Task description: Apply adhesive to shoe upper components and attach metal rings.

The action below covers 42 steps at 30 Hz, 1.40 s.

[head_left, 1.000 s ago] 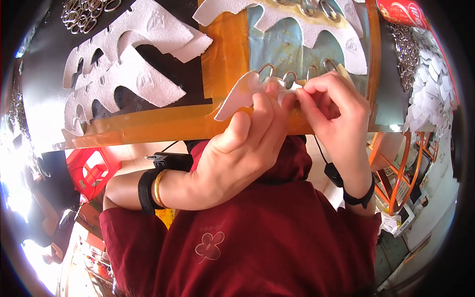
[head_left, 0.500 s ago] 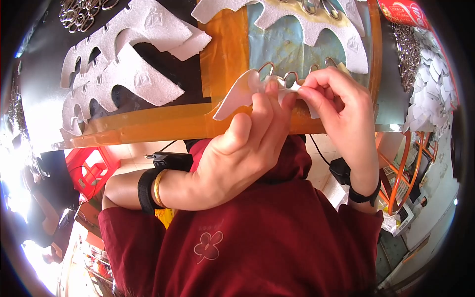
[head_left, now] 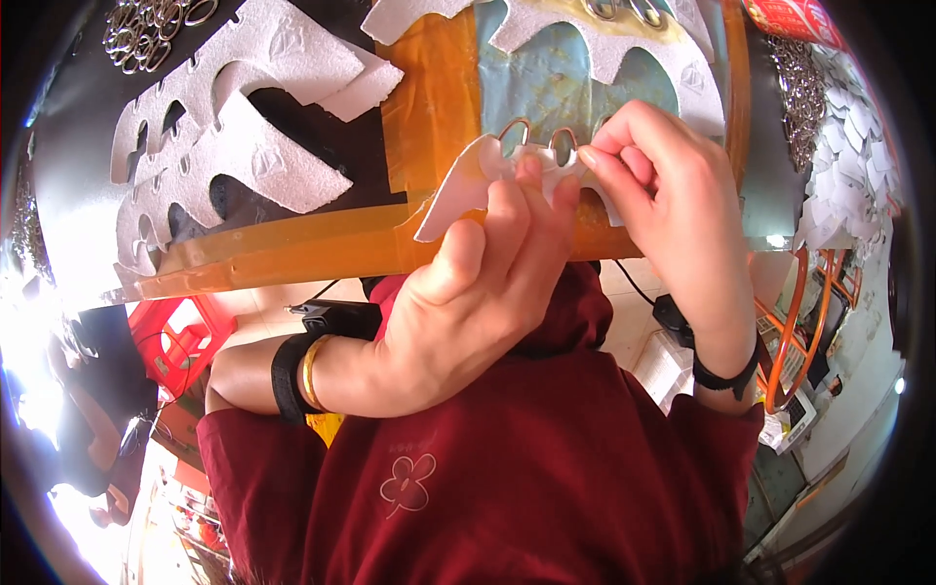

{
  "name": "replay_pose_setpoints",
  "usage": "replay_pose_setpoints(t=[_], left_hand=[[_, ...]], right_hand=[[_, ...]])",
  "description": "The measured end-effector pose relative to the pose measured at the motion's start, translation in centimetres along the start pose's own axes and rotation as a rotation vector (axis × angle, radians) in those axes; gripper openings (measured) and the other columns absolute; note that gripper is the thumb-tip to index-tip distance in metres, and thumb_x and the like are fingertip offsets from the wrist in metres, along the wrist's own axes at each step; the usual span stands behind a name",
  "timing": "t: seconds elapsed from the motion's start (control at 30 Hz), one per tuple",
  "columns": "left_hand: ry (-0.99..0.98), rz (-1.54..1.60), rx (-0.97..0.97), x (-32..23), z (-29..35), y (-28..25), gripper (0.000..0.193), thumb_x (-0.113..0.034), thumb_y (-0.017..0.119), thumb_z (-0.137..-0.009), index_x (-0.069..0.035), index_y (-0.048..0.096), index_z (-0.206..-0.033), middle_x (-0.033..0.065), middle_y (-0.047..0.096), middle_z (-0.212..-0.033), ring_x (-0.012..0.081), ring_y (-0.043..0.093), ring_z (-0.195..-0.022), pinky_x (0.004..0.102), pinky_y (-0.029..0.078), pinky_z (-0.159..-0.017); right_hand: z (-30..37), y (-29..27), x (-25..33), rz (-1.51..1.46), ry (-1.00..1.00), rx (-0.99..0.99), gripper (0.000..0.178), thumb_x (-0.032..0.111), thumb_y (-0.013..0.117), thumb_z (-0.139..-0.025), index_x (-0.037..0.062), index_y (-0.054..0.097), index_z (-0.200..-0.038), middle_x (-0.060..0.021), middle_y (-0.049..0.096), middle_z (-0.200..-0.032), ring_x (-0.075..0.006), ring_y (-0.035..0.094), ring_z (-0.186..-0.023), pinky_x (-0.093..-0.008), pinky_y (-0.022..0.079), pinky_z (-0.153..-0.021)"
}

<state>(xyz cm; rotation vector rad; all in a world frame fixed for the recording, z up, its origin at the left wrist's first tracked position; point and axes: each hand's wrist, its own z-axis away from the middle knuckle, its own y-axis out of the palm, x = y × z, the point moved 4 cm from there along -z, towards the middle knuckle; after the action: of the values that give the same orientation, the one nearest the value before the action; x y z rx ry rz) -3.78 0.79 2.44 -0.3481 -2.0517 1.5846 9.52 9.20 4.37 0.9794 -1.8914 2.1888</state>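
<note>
My left hand (head_left: pixel 497 258) is closed on a white, felt-like scalloped piece (head_left: pixel 453 200), its fingertips over the piece's middle. Two metal rings (head_left: pixel 514 122) stand up from the piece's upper edge. My right hand (head_left: pixel 673 185) is closed in a pinch at that edge, its thumb tip right beside the second ring (head_left: pixel 563 131). Whether it grips the ring or the white edge is hidden. Another ring shows partly behind the right fingers. The piece is held over the near edge of the table.
More scalloped pieces (head_left: pixel 278 175) lie at the left. Another piece (head_left: pixel 639 54) bears rings and yellowish smears at the back. Ring heaps (head_left: pixel 146 34) sit far left and far right, with small white scraps (head_left: pixel 848 161) and a red can (head_left: pixel 795 21). Orange tape (head_left: pixel 292 252) covers the table edge.
My right hand's fingertips have risen slightly and moved closer to the second ring. That ring now looks turned. My left hand keeps its hold on the piece.
</note>
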Motion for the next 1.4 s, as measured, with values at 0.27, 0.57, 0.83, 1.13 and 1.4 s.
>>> replay_pose_setpoints(t=[0.27,0.57,0.83,1.13,1.4], left_hand=[[-0.226,0.54,-0.085,2.8,-2.3,-0.6,0.029,-0.016,0.071,-0.078,-0.013,0.064,-0.106,-0.0027,0.068,-0.093,0.014,0.061,-0.094,0.0335,0.035,-0.082],[-0.403,0.751,-0.072,4.9,-4.1,0.8,0.024,-0.014,0.082,-0.073,-0.01,0.07,-0.093,-0.0014,0.066,-0.076,0.0188,0.059,-0.08,0.0346,0.043,-0.078],[-0.506,0.771,0.055,5.5,-4.5,1.0,0.023,-0.017,0.086,-0.066,-0.007,0.076,-0.084,0.005,0.062,-0.092,0.0234,0.061,-0.086,0.0342,0.048,-0.08],[-0.599,0.911,0.066,5.5,-3.7,1.8,0.021,-0.018,0.079,-0.08,0.0,0.074,-0.089,0.008,0.062,-0.095,0.0202,0.061,-0.092,0.0306,0.048,-0.083],[-0.555,0.849,0.041,5.4,-4.0,1.7,0.02,-0.017,0.079,-0.08,0.0,0.073,-0.087,0.0095,0.063,-0.094,0.024,0.061,-0.091,0.0335,0.048,-0.081]], right_hand=[[-0.2,-0.1,0.2,-0.005,-0.034,0.088,0.014,0.008,0.065,-0.089,0.0052,0.051,-0.089,-0.0111,0.062,-0.083,-0.0353,0.062,-0.075,-0.0448,0.048,-0.063],[0.3,0.2,-0.9,0.075,-0.128,-0.022,0.011,0.014,0.063,-0.092,0.0064,0.054,-0.091,-0.0091,0.064,-0.084,-0.0329,0.064,-0.072,-0.043,0.051,-0.063],[0.5,0.7,-1.0,0.113,-0.137,-0.049,0.018,0.015,0.068,-0.089,0.0063,0.052,-0.09,-0.0096,0.065,-0.084,-0.0331,0.064,-0.074,-0.043,0.05,-0.063],[0.4,0.7,-0.6,0.248,-0.203,-0.048,0.01,0.004,0.062,-0.082,0.006,0.054,-0.087,-0.0086,0.066,-0.081,-0.0236,0.07,-0.072,-0.0327,0.053,-0.059],[0.5,0.6,-0.5,0.231,-0.221,-0.038,0.01,0.004,0.061,-0.082,0.0057,0.053,-0.088,-0.0091,0.066,-0.081,-0.024,0.07,-0.072,-0.0328,0.053,-0.058]])
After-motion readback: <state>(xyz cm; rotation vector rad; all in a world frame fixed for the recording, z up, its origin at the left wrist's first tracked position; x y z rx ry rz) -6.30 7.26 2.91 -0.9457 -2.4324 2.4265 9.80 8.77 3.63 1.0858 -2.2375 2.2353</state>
